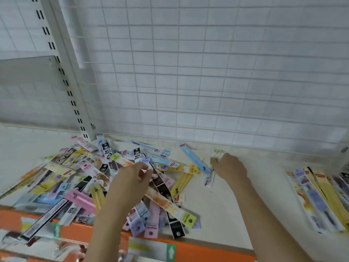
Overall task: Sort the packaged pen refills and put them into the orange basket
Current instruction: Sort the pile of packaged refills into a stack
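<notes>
Left hand [132, 178] pinching a refill pack [151, 167], right hand [229, 167] gripping a clear pack [213, 167]

The refill packs [90, 178] look like glossy clear plastic sleeves over printed paper cards. The shelf [236, 205] beneath them is smooth, matt cream, seemingly painted metal, with a glossy orange front edge [207, 251]. Behind stands a white wire grid [207, 72] and a matt, slotted metal upright [62, 72].
</notes>
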`<action>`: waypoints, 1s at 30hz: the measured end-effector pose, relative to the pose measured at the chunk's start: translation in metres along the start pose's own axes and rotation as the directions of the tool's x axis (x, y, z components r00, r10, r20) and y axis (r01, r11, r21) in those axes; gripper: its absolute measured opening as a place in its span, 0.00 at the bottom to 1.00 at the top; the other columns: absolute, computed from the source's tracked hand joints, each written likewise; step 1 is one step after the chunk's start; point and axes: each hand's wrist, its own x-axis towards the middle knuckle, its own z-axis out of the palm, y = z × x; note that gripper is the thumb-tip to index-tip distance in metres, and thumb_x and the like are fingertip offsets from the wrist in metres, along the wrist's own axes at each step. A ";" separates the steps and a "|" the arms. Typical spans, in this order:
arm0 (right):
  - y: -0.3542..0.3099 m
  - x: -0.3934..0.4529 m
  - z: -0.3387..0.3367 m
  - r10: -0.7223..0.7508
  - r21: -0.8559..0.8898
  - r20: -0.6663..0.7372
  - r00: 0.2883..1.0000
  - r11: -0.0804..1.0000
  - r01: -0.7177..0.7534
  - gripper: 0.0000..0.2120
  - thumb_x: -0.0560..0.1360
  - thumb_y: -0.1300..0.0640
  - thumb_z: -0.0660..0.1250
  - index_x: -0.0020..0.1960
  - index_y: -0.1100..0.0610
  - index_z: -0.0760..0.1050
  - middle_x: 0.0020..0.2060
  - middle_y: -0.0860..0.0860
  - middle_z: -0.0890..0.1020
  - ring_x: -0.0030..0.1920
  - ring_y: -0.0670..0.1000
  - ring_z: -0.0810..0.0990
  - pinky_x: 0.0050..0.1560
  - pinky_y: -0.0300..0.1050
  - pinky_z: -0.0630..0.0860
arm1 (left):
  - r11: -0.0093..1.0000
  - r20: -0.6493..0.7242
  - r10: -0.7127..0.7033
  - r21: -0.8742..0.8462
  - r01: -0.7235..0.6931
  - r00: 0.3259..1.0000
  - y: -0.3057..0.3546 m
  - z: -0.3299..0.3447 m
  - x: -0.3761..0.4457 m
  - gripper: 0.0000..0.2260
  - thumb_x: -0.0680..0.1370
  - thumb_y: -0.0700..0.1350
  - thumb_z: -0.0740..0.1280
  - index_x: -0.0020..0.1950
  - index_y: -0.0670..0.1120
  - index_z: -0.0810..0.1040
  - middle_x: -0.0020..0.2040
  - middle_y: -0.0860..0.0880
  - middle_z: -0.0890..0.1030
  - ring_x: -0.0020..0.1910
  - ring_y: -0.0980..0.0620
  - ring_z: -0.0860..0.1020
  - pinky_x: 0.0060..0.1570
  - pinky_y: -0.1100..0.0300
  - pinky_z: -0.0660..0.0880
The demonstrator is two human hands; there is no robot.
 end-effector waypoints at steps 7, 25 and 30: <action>-0.009 0.012 0.009 0.077 -0.124 0.065 0.995 0.990 -0.068 0.17 0.77 0.49 0.59 0.58 0.60 0.73 0.56 0.58 0.77 0.57 0.58 0.76 0.49 0.46 0.72 | 0.999 0.080 0.035 -0.013 -0.034 0.996 -0.014 -0.010 0.018 0.12 0.79 0.51 0.61 0.57 0.47 0.77 0.40 0.53 0.78 0.39 0.52 0.78 0.43 0.57 0.76; 0.028 -0.062 -0.022 0.089 0.182 -0.152 0.984 0.981 -0.060 0.08 0.80 0.52 0.55 0.45 0.56 0.64 0.32 0.52 0.71 0.32 0.55 0.69 0.28 0.45 0.61 | 0.903 0.550 0.204 0.215 -0.373 0.810 0.066 0.083 0.119 0.19 0.80 0.42 0.54 0.71 0.51 0.65 0.65 0.44 0.72 0.56 0.43 0.76 0.51 0.54 0.74; 0.037 -0.077 -0.023 0.106 0.185 -0.141 0.984 0.980 -0.079 0.08 0.80 0.52 0.56 0.45 0.56 0.63 0.31 0.50 0.71 0.29 0.50 0.69 0.26 0.43 0.61 | 0.893 0.580 0.163 0.257 -0.370 0.798 0.066 0.102 0.130 0.13 0.80 0.50 0.54 0.58 0.45 0.71 0.55 0.44 0.76 0.52 0.45 0.76 0.49 0.52 0.73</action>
